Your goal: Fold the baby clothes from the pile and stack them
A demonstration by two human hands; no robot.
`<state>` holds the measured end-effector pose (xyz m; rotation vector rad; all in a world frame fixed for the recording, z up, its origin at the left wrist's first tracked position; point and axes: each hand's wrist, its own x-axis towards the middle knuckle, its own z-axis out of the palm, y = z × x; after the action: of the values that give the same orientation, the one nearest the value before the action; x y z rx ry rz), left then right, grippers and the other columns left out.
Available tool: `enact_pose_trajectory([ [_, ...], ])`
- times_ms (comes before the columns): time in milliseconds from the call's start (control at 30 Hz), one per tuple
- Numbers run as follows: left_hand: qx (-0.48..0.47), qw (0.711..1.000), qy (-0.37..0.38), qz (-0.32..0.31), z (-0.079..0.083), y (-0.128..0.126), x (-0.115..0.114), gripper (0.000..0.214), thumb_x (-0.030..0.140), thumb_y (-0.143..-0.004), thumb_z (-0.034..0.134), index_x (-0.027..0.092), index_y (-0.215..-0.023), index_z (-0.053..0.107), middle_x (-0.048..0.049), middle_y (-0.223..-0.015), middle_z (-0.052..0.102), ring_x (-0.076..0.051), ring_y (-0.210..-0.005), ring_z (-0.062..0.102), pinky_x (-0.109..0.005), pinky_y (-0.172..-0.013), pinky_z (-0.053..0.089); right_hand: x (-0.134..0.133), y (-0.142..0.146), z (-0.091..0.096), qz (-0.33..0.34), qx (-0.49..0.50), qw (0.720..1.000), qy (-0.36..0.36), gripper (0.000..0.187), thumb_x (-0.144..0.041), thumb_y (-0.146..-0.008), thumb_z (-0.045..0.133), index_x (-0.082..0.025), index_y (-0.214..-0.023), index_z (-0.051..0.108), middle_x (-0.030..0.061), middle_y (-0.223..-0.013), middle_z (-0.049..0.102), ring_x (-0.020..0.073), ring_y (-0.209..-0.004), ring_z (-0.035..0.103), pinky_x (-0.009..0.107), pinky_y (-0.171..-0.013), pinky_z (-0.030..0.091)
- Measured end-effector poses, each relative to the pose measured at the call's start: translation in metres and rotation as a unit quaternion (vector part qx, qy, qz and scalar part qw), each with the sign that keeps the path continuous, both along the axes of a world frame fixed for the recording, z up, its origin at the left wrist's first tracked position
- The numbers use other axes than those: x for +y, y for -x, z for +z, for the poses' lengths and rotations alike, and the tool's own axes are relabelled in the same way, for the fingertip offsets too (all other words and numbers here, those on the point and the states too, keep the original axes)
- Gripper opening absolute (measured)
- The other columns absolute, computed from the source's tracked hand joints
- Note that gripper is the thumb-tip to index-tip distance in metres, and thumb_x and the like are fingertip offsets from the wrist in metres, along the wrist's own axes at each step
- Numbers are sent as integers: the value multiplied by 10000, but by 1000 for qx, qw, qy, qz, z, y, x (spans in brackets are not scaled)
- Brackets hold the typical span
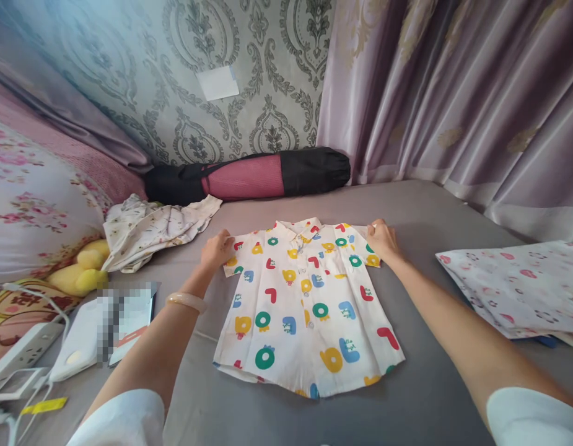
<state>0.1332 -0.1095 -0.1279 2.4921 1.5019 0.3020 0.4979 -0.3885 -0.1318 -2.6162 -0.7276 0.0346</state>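
Observation:
A small white shirt (305, 303) printed with coloured shapes lies flat, front up, on the grey bed sheet (425, 384), collar pointing away from me. My left hand (217, 249) is closed on the shirt's left sleeve end. A pale bangle sits on that wrist. My right hand (383, 239) is closed on the right sleeve end. Both arms reach forward on either side of the shirt.
A crumpled pale garment (151, 230) lies to the back left. A rolled pink mat in a black bag (249, 176) rests against the wall. Folded floral cloth (523, 288) sits at the right. At the left are a floral pillow (35, 204), a yellow plush (82, 269), a power strip (21, 353) and cables.

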Motion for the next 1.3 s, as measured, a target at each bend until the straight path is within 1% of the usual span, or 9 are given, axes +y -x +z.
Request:
enact_pose_trajectory([
  [200,132,991,-16,-8,-2,1,-12,396,390,-1002,240,203,-1183,539,-162,-1183,642,-325,-1027,635,-392,-762,481,-4,13,0,35,-70,987,140,350,-187,-992,328,-64,-1254,525,248,-1104,660,332,-1013,672,447,-854,481],
  [333,166,985,-44,6,5,3,-4,362,331,-967,351,153,-1184,580,-202,-1232,591,-350,-1139,576,-426,-866,475,1,11,9,20,-93,978,186,334,-87,-939,388,-50,-1213,577,246,-1180,618,311,-1108,625,391,-895,450],
  [467,71,995,-59,-24,14,-25,3,302,247,-884,492,149,-1117,658,-191,-1215,612,-359,-1222,517,-468,-1015,398,27,19,20,89,-114,982,119,312,-153,-958,402,-125,-1146,650,197,-1199,637,288,-1128,602,353,-895,434],
  [533,-63,996,34,-58,12,-52,3,291,194,-856,504,129,-1072,688,-173,-1157,661,-326,-1173,563,-435,-1033,396,51,28,20,143,-33,987,64,305,-222,-975,403,-191,-1092,684,135,-1109,698,244,-1033,645,304,-834,449],
  [600,-102,990,70,-73,6,-82,-1,292,193,-848,512,160,-1068,701,-110,-1095,707,-259,-1071,630,-348,-968,459,79,39,17,179,69,982,0,248,-229,-945,476,-214,-1062,694,81,-1025,735,203,-967,664,249,-779,459],
  [767,-187,973,116,-72,-20,-132,-11,373,140,-820,498,146,-1146,679,-97,-1085,728,-214,-995,664,-299,-879,504,125,54,-1,149,182,971,-40,195,-225,-930,496,-170,-983,675,41,-722,729,136,-616,649,206,-566,456],
  [900,-216,965,134,-65,-31,-139,-16,387,104,-785,499,127,-1125,684,-98,-974,740,-214,-899,683,-303,-808,519,128,53,-11,138,199,969,-52,190,-215,-923,467,-184,-897,652,41,-745,739,135,-598,638,207,-536,453],
  [1067,-241,962,122,-46,-38,-141,-24,288,108,-811,476,157,-997,692,-87,-932,706,-228,-916,661,-348,-837,505,117,63,-20,94,151,980,-91,270,-309,-966,395,-225,-1151,572,59,-970,744,192,-806,673,264,-674,496],
  [1300,-240,970,-9,-24,-47,-139,-41,271,133,-891,425,213,-1039,638,-124,-1091,596,-256,-1079,572,-409,-962,434,108,83,-24,84,55,991,-92,350,-289,-998,304,-196,-1272,501,103,-1032,714,271,-1011,639,332,-826,451],
])
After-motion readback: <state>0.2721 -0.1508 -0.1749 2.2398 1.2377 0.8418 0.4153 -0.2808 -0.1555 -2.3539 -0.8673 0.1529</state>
